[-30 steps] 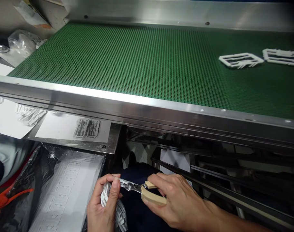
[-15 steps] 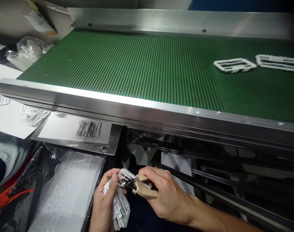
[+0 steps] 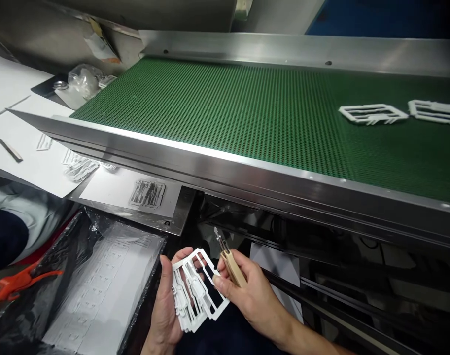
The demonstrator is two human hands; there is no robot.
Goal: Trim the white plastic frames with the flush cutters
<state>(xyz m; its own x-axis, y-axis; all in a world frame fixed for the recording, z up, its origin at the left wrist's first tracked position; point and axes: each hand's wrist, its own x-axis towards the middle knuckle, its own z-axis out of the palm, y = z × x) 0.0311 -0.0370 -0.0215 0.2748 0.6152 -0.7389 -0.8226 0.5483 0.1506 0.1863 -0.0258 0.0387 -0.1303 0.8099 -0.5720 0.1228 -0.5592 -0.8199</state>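
Low in the head view, my left hand (image 3: 164,301) supports several white plastic frames (image 3: 195,288), its fingers behind them and its thumb raised off their left side. The frames are fanned so their slots and thin bars show. My right hand (image 3: 252,298) grips a pair of nippers (image 3: 232,268) with beige handles, the metal jaws pointing up and away from the frames. With its thumb, the right hand also pinches the right edge of the outermost frame.
A green conveyor belt (image 3: 225,108) with metal side rails carries two white frames (image 3: 372,114) at right. Dark parts (image 3: 148,193) lie on a white sheet at left. Below are a plastic-lined box (image 3: 102,291) and orange-handled pliers (image 3: 19,283). Someone's sleeve (image 3: 36,212) shows at left.
The nippers have come away from the frames, and their jaws now point upward. The frames have been turned and spread flatter, with my right thumb now on their edge. The view has shifted left.
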